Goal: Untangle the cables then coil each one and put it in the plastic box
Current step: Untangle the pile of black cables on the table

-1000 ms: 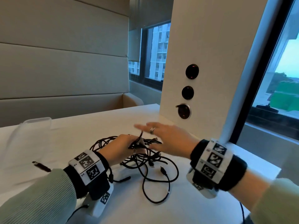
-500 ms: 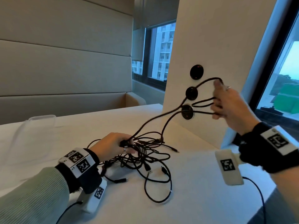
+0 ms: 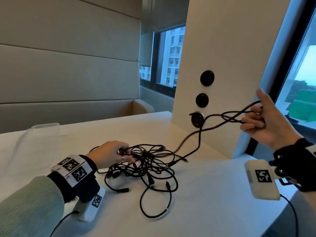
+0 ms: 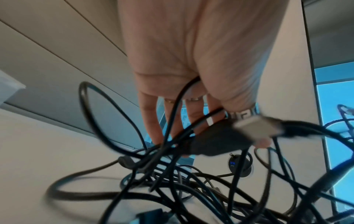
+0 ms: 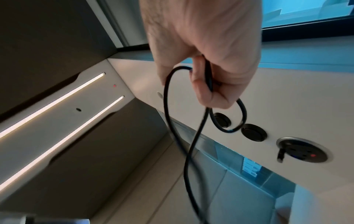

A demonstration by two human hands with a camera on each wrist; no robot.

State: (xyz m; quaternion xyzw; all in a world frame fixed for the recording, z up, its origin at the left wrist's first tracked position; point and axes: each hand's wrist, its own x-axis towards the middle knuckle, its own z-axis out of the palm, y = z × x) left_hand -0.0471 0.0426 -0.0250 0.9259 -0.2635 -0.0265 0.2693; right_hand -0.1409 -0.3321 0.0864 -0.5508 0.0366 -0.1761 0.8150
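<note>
A tangle of black cables (image 3: 145,166) lies in the middle of the white table (image 3: 205,202). My left hand (image 3: 109,154) rests on its left side and pinches some strands and a plug (image 4: 216,144). My right hand (image 3: 261,120) is raised to the right, in front of the white panel. Its fingers curl round loops of one black cable (image 3: 229,115) (image 5: 208,78) that stretches down to the tangle. The clear plastic box (image 3: 42,129) sits at the table's far left.
A white upright panel (image 3: 230,57) with round black sockets (image 3: 201,100) stands at the table's far right. A window lies behind it. A padded bench back runs along the far side. Loose cable ends with plugs (image 3: 152,183) trail toward me from the tangle.
My right hand took hold of a cable in the tangle, lifted it up, then carried it further right and lower. My left hand kept its hold on the tangle.
</note>
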